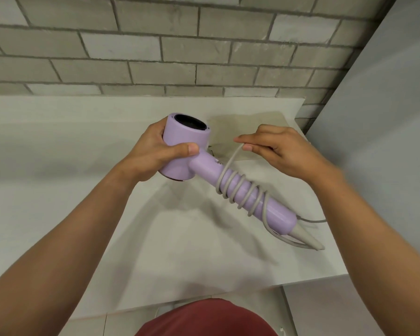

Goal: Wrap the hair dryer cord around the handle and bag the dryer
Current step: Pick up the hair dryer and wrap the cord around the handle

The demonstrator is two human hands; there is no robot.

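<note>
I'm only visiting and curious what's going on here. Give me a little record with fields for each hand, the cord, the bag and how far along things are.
left hand: holds the lilac hair dryer by its head, above the white counter
right hand: pinches the grey cord, drawn up from the handle
cord: several turns coiled round the handle; some trails past its end
bag: beige, flat on the counter behind the dryer
stage: wrapping unfinished; dryer not yet bagged

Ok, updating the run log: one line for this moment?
left hand grips head of lilac plastic hair dryer; right hand pinches grey cord; cord coiled round handle; beige flat bag on white counter
</note>
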